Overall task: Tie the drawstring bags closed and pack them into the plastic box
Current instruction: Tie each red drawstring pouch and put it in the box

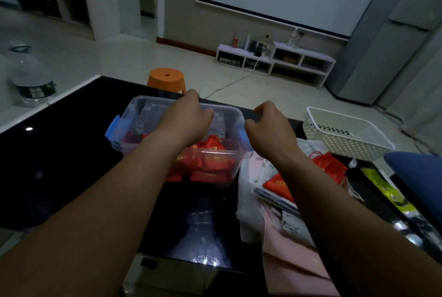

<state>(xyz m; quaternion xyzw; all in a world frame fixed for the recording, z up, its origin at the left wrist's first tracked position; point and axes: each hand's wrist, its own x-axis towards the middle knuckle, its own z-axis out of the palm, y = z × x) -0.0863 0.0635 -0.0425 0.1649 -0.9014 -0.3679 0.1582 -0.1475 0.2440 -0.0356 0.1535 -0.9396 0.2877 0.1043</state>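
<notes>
A clear plastic box (210,177) with blue latches (113,130) stands on the black table, holding several red drawstring bags (210,147). Its clear lid (148,112) appears to lie on top. My left hand (189,119) reaches across the lid, with its fingers curled over the far rim. My right hand (269,125) is at the box's far right corner, fingers curled and thumb against the rim above the right latch. To the right of the box, two more red bags (331,162) lie on a pile of cloth and paper.
A white perforated basket (346,134) sits at the table's right end. Pink cloth and papers (287,253) cover the near right. An orange stool (167,78) stands behind the table, a large water bottle (31,81) at far left, and a blue object (418,172) juts in at right.
</notes>
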